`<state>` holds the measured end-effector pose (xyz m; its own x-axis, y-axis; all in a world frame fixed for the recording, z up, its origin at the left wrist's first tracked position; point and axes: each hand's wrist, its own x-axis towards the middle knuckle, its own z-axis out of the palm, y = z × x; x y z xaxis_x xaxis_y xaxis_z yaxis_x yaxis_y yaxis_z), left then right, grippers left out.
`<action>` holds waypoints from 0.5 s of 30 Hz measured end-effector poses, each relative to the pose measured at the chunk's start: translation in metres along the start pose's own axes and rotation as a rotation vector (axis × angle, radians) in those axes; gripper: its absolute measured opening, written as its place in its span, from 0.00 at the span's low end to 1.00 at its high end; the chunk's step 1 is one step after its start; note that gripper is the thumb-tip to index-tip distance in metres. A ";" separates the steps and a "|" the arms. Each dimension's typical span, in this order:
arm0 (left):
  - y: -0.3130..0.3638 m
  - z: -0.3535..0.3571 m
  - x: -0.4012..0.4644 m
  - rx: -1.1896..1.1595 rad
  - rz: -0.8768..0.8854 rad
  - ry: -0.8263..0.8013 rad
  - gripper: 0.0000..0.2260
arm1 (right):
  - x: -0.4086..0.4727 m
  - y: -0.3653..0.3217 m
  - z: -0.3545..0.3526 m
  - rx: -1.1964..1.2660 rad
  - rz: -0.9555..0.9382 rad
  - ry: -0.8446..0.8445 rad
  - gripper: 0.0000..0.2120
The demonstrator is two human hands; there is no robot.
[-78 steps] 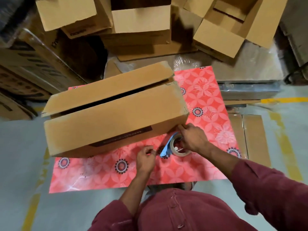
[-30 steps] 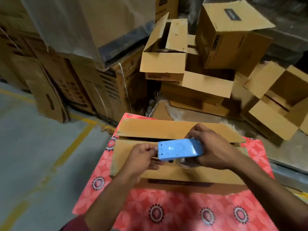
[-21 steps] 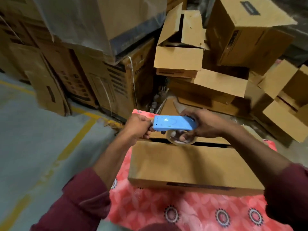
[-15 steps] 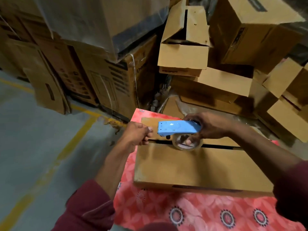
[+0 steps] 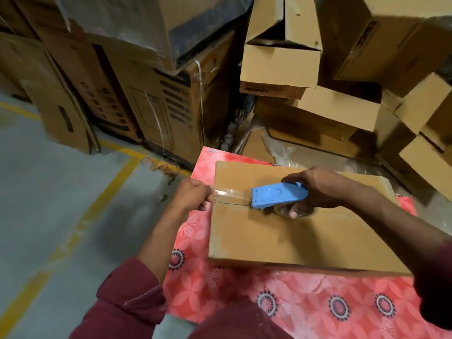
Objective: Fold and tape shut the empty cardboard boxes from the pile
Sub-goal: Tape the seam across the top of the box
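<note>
A brown cardboard box (image 5: 281,238) lies on a red flowered mat (image 5: 244,287), its top flaps folded down and meeting at a seam. My right hand (image 5: 318,189) grips a blue tape dispenser (image 5: 278,198) with its clear roll pressed on the seam. A strip of clear tape (image 5: 232,193) runs from the dispenser to the box's left edge. There my left hand (image 5: 193,195) pinches the tape's free end.
A pile of open empty boxes (image 5: 281,62) stands behind and to the right of the mat. Tall printed, strapped cartons (image 5: 171,104) line the back left. Grey floor with yellow lines (image 5: 93,209) lies to the left. Clear plastic wrap (image 5: 293,152) sits just behind the box.
The dispenser came up off the mat and onto the box top. The flaps' gap has closed, and my right hand has drawn the dispenser right, leaving tape stretched from my left hand.
</note>
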<state>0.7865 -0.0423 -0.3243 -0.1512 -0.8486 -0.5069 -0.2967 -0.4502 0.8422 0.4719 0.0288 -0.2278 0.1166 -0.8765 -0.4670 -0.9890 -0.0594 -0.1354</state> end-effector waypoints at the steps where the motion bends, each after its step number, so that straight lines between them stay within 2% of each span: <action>1: -0.006 0.001 0.001 -0.010 -0.003 0.003 0.09 | 0.001 -0.002 0.001 -0.015 -0.002 0.003 0.35; 10: -0.053 0.010 0.011 0.051 0.107 0.184 0.15 | 0.008 -0.024 0.000 -0.096 -0.017 -0.019 0.38; 15: -0.068 0.019 0.010 -0.086 0.096 0.156 0.15 | 0.008 -0.030 -0.001 -0.150 -0.028 -0.033 0.39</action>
<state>0.7869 -0.0144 -0.3901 -0.0251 -0.9186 -0.3945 -0.2051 -0.3815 0.9014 0.5026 0.0229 -0.2272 0.1449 -0.8574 -0.4939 -0.9875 -0.1566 -0.0178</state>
